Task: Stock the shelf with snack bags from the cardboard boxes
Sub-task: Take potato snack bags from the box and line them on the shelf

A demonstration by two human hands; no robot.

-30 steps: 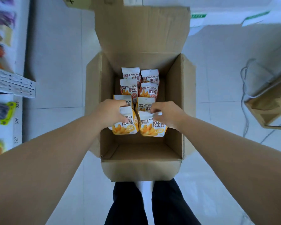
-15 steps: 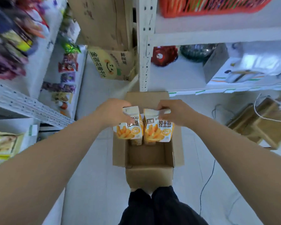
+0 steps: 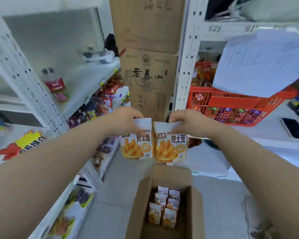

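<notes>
Left hand (image 3: 126, 119) pinches left bag (image 3: 137, 144) by top, right hand (image 3: 188, 122) pinches right bag (image 3: 170, 145); carry level to shelf (image 3: 93, 80), set upright, labels out.

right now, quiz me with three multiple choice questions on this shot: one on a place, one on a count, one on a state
1. Where is the open cardboard box?
A) on the floor, below the held snack bags
B) on the top shelf
C) inside the red basket

2. How many bags are held up?
A) one
B) two
C) four

3. What is the left hand doing?
A) hanging empty
B) pinching a bag's top
C) resting on the box

Answers:
1 A: the box sits low on the floor tiles under the bags.
2 B: the left hand and the right hand hold one each.
3 B: its thumb and fingers pinch the bag's top edge.
</notes>
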